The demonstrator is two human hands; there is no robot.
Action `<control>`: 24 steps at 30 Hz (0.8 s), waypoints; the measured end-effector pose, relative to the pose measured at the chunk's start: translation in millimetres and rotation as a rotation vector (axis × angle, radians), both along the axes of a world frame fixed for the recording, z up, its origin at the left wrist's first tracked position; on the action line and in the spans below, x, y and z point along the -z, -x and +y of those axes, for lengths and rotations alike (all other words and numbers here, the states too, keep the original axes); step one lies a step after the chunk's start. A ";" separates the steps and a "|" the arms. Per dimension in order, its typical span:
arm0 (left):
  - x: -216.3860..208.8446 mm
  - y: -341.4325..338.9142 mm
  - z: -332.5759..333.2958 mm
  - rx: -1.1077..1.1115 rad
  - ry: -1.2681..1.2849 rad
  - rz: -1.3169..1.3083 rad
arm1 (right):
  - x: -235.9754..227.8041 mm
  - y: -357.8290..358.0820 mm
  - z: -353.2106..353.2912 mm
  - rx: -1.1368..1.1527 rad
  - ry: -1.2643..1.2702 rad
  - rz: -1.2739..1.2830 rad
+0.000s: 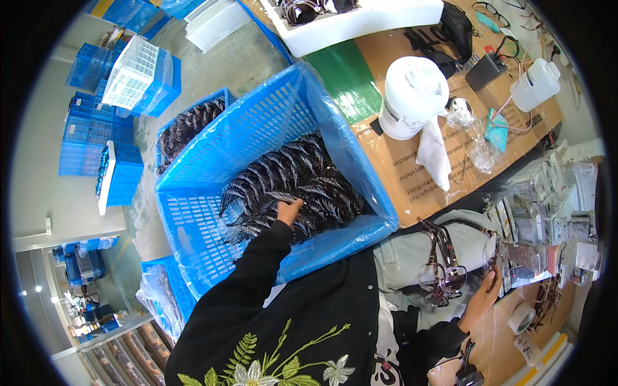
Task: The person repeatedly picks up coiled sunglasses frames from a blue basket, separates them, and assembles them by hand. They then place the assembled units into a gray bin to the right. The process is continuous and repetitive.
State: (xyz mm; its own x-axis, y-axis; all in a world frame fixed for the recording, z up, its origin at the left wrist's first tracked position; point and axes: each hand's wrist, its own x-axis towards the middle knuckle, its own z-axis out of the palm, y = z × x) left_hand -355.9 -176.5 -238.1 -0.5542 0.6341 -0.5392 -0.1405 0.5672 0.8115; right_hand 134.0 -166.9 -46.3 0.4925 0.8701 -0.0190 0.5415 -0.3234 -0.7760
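My left hand (pixel 288 211) reaches into a blue plastic basket (pixel 193 222), its fingers closed on dark eyeglasses at the top of the pile. Rows of dark, glossy eyeglasses (pixel 277 170) lie nested inside, and the fingertips are partly hidden among them. Over my lap, my right hand (pixel 481 301) closes its fingers round a dark brown temple arm. Beside it, tortoiseshell eyeglasses (pixel 444 273) with clear lenses rest on the grey cloth (pixel 402 257); several frames seem to overlap there.
On the cardboard-covered table (pixel 412 193) stand a white round container (pixel 413 96), a white bottle (pixel 537 83) and a crumpled white cloth (pixel 434 154). A white foam tray (pixel 373 22) holds sunglasses. Stacked blue crates (pixel 96 138) stand at left. Small packets (pixel 534 225) crowd the right side.
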 end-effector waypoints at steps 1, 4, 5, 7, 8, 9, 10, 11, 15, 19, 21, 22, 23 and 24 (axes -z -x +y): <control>16.8 -10.1 -3.3 0.041 0.075 0.020 | 0.5 -0.9 0.9 0.011 0.023 0.015; 53.8 -18.6 -5.0 0.015 0.185 -0.220 | 1.4 -2.8 3.0 0.039 0.005 0.077; 62.8 -16.1 -3.2 0.029 0.153 -0.261 | 1.7 -2.0 3.3 0.029 -0.034 0.119; 78.3 -10.1 -0.6 0.102 0.109 -0.272 | 0.9 1.1 2.4 0.061 0.005 0.047; 85.2 -4.2 3.6 0.180 0.092 -0.239 | 1.6 4.7 1.8 -0.003 0.011 -0.042; 89.4 4.0 2.1 0.201 0.080 -0.287 | 0.6 6.7 2.7 0.031 0.051 -0.142; 94.4 10.1 6.1 0.182 0.078 -0.418 | 0.8 12.3 0.4 0.066 -0.020 -0.062; 97.7 16.2 6.8 0.238 0.038 -0.538 | -0.2 15.2 2.7 0.025 -0.105 -0.112; 98.8 32.1 14.5 0.157 0.187 -0.610 | -12.6 23.3 3.2 0.112 -0.235 -0.024; 77.1 39.0 30.3 0.293 0.297 -0.492 | -37.8 17.6 -0.6 0.151 -0.425 -0.111; 47.7 38.7 38.5 0.457 0.406 -0.111 | -52.8 16.5 -10.8 0.195 -0.425 -0.101; 26.3 37.4 43.7 0.724 0.468 0.326 | -59.4 15.9 -16.8 0.191 -0.435 -0.084; 0.1 33.3 46.6 0.884 0.517 0.703 | -66.0 14.8 -24.9 0.166 -0.406 -0.110; -29.0 25.7 47.8 0.915 0.495 0.912 | -69.1 15.0 -30.0 0.141 -0.428 -0.119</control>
State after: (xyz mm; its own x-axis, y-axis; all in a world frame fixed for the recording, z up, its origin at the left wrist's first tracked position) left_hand -381.7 -128.6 -209.1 -0.3236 0.8105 -0.4882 0.9010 0.4216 0.1027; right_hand 119.0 -196.9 22.8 0.5837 0.7118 0.3908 0.6087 -0.0650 -0.7907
